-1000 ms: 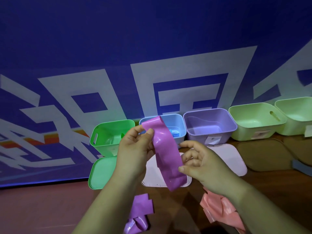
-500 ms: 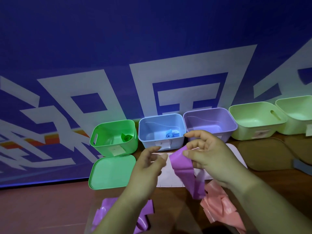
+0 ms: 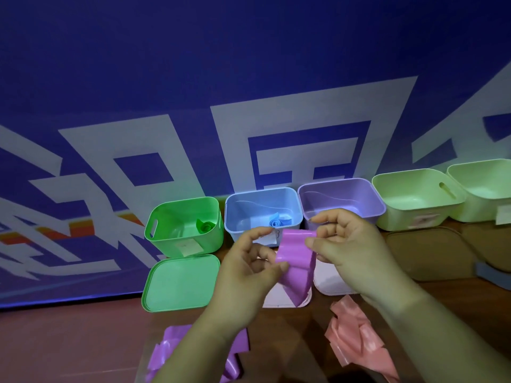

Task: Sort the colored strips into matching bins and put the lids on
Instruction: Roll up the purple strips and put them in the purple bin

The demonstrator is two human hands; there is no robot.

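Through the head camera I see that the purple strip is now lower than one second ago. Then it hung long and high from the left hand, in front of the blue bin. After that the right hand took the upper end, and the left hand let go for a moment and has come back.

Now both hands hold the strip. The right hand pinches the top edge between thumb and forefinger, a narrow grip. The left hand has its fingers curled, and its thumb presses the left side of the strip against them, as far as I can tell. The strip is in the air, just in front of the blue bin and the purple bin, above a white lid. It touches no bin.

I think the hands begin to roll the strip, because the green bin and the blue bin each hold a small roll already. The purple bin looks empty, so this would be its first strip.

Much remains: more purple strips and pink strips lie near me, and the green lid lies flat in front of its bin.
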